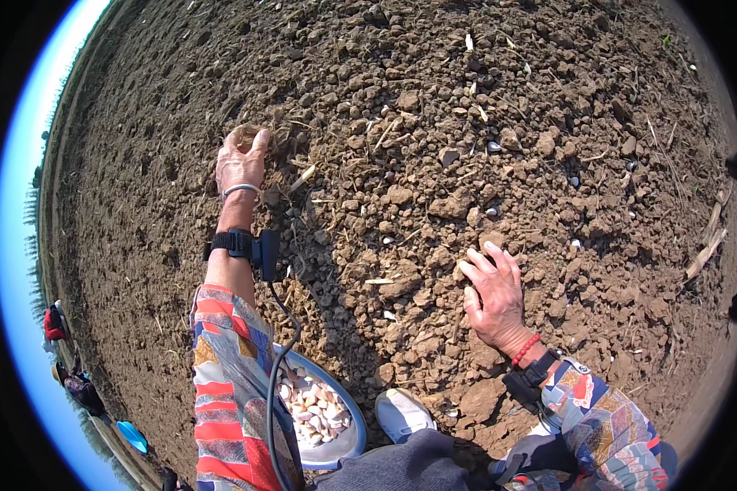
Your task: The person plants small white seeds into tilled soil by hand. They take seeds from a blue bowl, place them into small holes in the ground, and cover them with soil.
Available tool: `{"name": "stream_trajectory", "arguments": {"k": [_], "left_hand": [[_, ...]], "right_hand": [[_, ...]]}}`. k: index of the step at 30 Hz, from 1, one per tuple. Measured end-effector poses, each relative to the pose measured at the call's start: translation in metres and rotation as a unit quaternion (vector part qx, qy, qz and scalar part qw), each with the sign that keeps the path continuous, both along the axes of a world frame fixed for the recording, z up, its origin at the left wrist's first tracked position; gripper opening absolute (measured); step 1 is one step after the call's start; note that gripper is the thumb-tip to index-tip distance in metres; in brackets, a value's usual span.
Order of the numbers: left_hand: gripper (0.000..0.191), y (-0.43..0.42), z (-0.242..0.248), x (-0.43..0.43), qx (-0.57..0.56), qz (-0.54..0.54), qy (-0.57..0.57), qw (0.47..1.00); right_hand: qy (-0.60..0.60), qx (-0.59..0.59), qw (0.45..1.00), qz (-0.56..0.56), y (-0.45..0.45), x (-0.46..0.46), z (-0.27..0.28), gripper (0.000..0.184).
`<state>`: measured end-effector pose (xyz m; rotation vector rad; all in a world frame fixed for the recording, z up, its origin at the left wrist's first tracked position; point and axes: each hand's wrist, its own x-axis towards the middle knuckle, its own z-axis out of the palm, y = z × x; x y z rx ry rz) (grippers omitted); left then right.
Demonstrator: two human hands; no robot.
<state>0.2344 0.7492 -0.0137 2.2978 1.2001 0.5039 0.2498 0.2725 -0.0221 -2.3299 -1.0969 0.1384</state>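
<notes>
My left hand [242,156], with a pale bangle at the wrist, has its thumb and fingers around a clump of dry plant matter [245,134] on the soil. My right hand [494,291], wearing a red bead bracelet, rests over brown clods, fingers spread, with nothing seen in it. By my left forearm stands a blue-rimmed basin [357,423] of garlic cloves [316,408], partly hidden by the sleeve. Single garlic cloves [388,240] lie scattered on the soil between and beyond my hands.
Cloddy soil with straw surrounds me. My white shoe [403,414] is beside the basin. A cable [296,331] hangs from the left wrist device. Dry stalks [706,253] lie at the far right. Two people [83,393] and a blue basin [132,436] are at the lower left.
</notes>
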Motion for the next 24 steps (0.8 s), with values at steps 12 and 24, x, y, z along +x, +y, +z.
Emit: {"name": "stream_trajectory", "arguments": {"k": [12,24], "left_hand": [[0.013,-0.065,0.108,0.026,-0.350,0.075,-0.406,0.841],[0.049,-0.087,0.056,-0.057,-0.026,-0.139,0.023,0.990]], "right_hand": [[-0.007,0.001,1.000,-0.005,-0.001,0.000,-0.001,0.049],[-0.028,0.008,1.000,-0.006,-0.002,-0.003,-0.005,0.047]]}}
